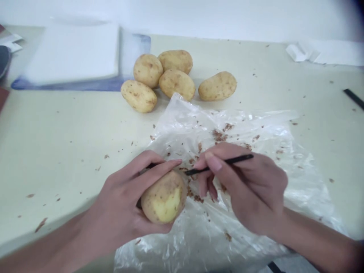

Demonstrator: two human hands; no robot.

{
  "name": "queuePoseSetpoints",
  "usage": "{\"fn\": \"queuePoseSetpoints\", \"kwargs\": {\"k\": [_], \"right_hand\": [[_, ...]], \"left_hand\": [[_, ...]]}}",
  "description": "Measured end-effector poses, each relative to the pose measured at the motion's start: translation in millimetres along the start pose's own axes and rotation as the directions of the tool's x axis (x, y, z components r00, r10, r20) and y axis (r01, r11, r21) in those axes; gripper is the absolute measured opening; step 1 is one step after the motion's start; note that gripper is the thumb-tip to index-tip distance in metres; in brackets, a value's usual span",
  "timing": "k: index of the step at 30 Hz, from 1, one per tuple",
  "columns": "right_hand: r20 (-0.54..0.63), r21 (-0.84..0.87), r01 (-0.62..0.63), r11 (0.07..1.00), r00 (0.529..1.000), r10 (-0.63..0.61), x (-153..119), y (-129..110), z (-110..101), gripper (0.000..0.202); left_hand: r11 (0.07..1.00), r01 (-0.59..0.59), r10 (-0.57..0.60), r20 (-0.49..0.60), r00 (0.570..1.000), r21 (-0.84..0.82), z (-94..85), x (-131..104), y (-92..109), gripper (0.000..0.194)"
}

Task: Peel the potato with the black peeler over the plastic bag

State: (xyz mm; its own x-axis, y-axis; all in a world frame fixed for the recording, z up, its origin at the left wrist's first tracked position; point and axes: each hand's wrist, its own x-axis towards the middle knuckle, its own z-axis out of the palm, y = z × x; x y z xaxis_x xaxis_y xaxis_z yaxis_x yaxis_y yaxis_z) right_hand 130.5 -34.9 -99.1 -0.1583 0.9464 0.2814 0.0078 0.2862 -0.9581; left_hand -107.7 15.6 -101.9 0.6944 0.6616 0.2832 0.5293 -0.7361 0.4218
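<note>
My left hand is wrapped round a potato that has a bare yellow patch on the side facing me. A dark object, mostly hidden, shows between its fingers. In my right hand is a thin black stick-like tool, pinched between thumb and fingers. Its left tip is close to the potato's upper right side; whether they touch I cannot tell. Both hands are over a crinkled clear plastic sheet strewn with brown scraps.
Several whole potatoes lie beyond the plastic sheet. At the back left a white stack rests on a blue-edged sheet. Crumpled white paper lies at the back right, with a black strip at the right edge.
</note>
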Motion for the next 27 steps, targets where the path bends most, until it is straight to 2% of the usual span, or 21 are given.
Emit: {"fn": "queuePoseSetpoints", "kwargs": {"k": [2, 4, 8, 10, 12, 14, 16, 20, 24, 27], "right_hand": [[-0.053, 0.068, -0.026, 0.997, 0.998, 0.030, 1, 1, -3, 0.016], [-0.028, 0.093, -0.014, 0.996, 0.999, 0.017, 2, -5, -1, 0.016], [0.101, -0.068, 0.099, 0.993, 0.991, -0.092, 4, -13, 5, 0.013], [0.069, -0.112, 0.094, 0.989, 0.994, -0.086, 4, -9, 4, 0.012], [-0.028, -0.065, 0.047, 0.997, 0.998, -0.049, 3, -3, 0, 0.012], [-0.072, 0.053, 0.000, 0.999, 0.997, 0.004, 2, 2, -3, 0.015], [-0.028, 0.148, -0.042, 0.988, 0.999, 0.046, 1, 2, -4, 0.019], [0.071, 0.189, -0.060, 0.980, 0.996, 0.048, 1, -1, -2, 0.020], [0.046, 0.246, -0.112, 0.963, 0.993, 0.104, 3, -3, -3, 0.023], [0.076, 0.277, -0.090, 0.957, 0.995, 0.071, 3, -9, -1, 0.022]], "left_hand": [[0.999, -0.003, 0.002, 0.006, 1.000, 0.032, -0.2, 1, 0, 0.074], [1.000, 0.002, -0.001, -0.004, 1.000, 0.021, 0.9, 0, 0, 0.070], [1.000, 0.003, -0.003, -0.018, 1.000, 0.004, 3.0, -3, 2, 0.066], [0.998, -0.015, 0.016, -0.017, 1.000, 0.064, 2.4, -4, 3, 0.069], [0.992, -0.035, 0.037, -0.009, 0.999, 0.123, 1.4, -3, 4, 0.074], [0.987, -0.048, 0.049, -0.001, 0.999, 0.152, 0.9, -2, 5, 0.079], [0.988, -0.027, 0.029, -0.009, 1.000, 0.149, 1.4, -1, 5, 0.081], [0.993, 0.105, -0.103, -0.023, 0.994, 0.060, 3.1, 1, 5, 0.084], [0.998, 0.069, -0.069, -0.046, 0.997, -0.008, 3.2, 0, 5, 0.067], [0.996, 0.060, -0.063, -0.058, 0.996, -0.059, 4.3, -4, 4, 0.061]]}}
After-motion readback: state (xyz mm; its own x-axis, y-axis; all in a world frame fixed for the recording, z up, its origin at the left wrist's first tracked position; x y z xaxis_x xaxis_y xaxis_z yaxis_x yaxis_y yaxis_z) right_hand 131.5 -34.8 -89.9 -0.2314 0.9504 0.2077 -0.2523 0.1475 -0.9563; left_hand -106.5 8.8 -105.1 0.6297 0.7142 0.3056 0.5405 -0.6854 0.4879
